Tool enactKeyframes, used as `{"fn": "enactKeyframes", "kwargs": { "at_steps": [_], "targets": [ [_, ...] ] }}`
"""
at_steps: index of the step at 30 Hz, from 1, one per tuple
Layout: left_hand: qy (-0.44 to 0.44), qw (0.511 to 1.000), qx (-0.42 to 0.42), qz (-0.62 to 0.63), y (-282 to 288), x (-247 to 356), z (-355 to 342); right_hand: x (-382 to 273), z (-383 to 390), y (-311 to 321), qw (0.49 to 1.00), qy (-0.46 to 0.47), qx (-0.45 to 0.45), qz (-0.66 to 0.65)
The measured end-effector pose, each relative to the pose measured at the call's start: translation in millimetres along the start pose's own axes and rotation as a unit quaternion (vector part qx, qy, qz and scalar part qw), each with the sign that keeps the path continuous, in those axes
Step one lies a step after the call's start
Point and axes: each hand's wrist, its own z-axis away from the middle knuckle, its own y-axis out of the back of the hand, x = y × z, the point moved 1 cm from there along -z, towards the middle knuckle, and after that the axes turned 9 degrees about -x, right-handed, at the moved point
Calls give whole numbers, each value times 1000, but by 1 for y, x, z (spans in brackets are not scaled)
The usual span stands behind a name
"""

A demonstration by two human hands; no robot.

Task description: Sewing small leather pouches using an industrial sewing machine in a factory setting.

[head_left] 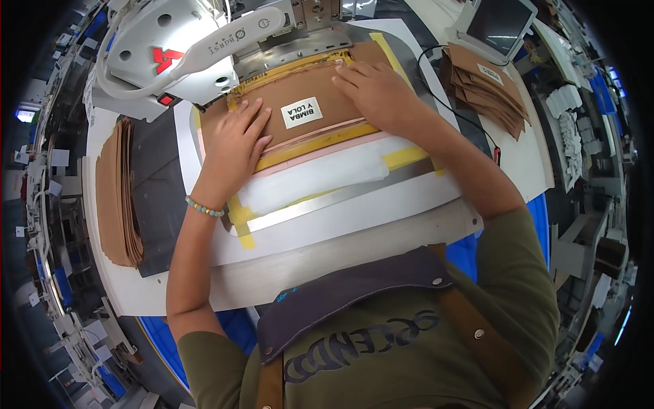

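Note:
A brown panel (293,88) with a white printed label (302,112) lies in a flat jig with yellow-taped edges (315,146), right below the sewing machine's head. My left hand (235,140) rests palm down on the panel's left part, fingers stretched out. Over its far right part my right hand (378,95) lies flat, its fingertips close to the far taped edge. Neither hand grips anything. Along the jig's near side runs a white soft-looking strip (320,177).
A white sewing machine head (146,51) with a grey lamp arm (231,37) stands at the far left. Brown panels are stacked at left (114,198) and at right (480,88). A small screen (501,24) and a black cable (449,109) are at the right.

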Motion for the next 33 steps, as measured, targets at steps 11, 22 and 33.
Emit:
{"fn": "enactKeyframes", "kwargs": {
  "at_steps": [11,22,33],
  "targets": [
    [12,1000,-3,-17,7,2,1,1,-5,4,999,-8,-10,-33],
    [6,1000,11,-17,9,-2,3,7,-17,10,995,12,-55,-82],
    [55,997,5,-52,13,-1,10,-2,-33,10,992,35,-46,-113]
  ]
}}
